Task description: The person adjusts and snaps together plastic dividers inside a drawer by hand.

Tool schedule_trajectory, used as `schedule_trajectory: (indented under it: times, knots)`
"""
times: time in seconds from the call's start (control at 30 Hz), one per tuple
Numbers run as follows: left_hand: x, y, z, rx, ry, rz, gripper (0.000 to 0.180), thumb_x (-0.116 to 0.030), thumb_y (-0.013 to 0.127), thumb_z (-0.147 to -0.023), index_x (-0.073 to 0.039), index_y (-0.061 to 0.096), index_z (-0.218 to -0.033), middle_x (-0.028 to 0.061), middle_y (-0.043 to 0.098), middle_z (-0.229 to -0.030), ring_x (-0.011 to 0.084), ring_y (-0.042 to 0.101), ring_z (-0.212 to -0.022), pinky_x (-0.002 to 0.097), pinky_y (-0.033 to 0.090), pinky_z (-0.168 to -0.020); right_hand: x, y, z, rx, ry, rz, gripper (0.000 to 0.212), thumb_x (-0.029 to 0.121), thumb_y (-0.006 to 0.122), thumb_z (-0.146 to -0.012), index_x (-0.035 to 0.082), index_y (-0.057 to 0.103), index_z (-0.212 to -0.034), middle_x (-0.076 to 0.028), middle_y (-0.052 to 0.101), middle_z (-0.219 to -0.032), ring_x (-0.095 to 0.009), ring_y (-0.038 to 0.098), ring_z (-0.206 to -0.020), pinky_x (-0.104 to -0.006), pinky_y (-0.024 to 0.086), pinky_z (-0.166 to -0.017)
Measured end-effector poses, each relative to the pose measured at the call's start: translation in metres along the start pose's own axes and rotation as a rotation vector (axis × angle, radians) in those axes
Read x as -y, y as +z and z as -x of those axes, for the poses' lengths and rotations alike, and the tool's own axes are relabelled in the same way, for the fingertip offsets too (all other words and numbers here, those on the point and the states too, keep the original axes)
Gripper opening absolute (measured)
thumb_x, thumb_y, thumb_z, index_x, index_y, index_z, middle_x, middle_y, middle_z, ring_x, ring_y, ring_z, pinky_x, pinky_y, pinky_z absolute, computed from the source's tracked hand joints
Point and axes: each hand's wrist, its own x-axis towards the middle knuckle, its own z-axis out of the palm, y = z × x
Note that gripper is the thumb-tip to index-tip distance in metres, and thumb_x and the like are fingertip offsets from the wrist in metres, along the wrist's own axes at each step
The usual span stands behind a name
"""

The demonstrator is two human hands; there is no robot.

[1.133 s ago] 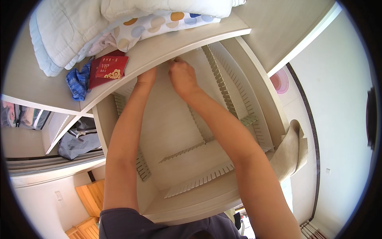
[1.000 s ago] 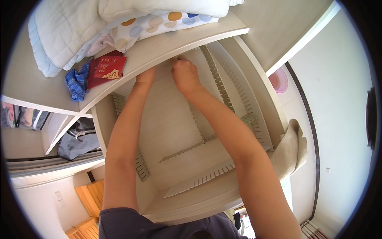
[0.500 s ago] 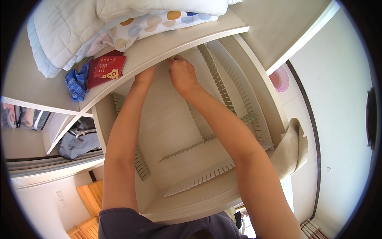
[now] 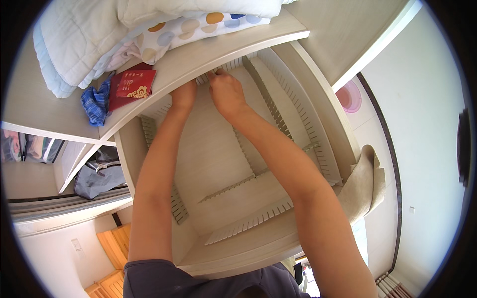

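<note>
Both hands reach to the far end of a pulled-out pale wooden drawer [image 4: 213,149]. My right hand [image 4: 227,92] is closed, its thumb and fingertips pinched at a slotted drawer divider [image 4: 233,64] along the back wall. My left hand [image 4: 184,94] is just left of it, beside the same strip; its fingers are hidden beneath the shelf edge. Another slotted divider [image 4: 268,99] runs lengthwise on the drawer's right side. A cross divider [image 4: 226,190] stands nearer me, and a white slotted strip [image 4: 248,225] lines the front.
A shelf [image 4: 218,52] overhangs the drawer's back, bearing a white quilt [image 4: 89,44], red booklets [image 4: 134,84] and a blue knitted item [image 4: 95,105]. Beige cloth [image 4: 365,186] drapes over the drawer's right front corner. A pink basin [image 4: 349,97] stands on the floor at right.
My left hand has shifted slightly right and nearer to me, and its wrist shows more. The slotted strip at the drawer's back now shows between and beside my hands.
</note>
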Motion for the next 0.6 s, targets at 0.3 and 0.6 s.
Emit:
schedule_trajectory:
  times: [0.3, 0.6]
  knots:
    - [0.007, 0.008, 0.010, 0.058, 0.129, -0.056, 0.022, -0.005, 0.061, -0.081, -0.009, 0.069, -0.101, 0.0174, 0.065, -0.097, 0.0364, 0.060, -0.094, 0.0438, 0.047, -0.082, -0.005, 0.003, 0.002, -0.038, -0.028, 0.019, 0.013, -0.001, 0.055, -0.076, 0.000, 0.061, -0.087, -0.017, 0.060, -0.089, -0.033, 0.062, -0.087, -0.0416, 0.053, -0.071]
    - [-0.018, -0.031, 0.007, 0.251, 0.184, -0.219, 0.056, 0.009, 0.054, -0.071, -0.010, 0.055, -0.124, 0.0177, 0.054, -0.120, 0.0358, 0.050, -0.114, 0.0468, 0.039, -0.096, -0.029, -0.071, -0.023, 0.188, -0.010, 0.457, 0.021, 0.022, 0.058, -0.085, 0.003, 0.067, -0.089, -0.016, 0.066, -0.085, -0.032, 0.065, -0.078, -0.0439, 0.052, -0.069]
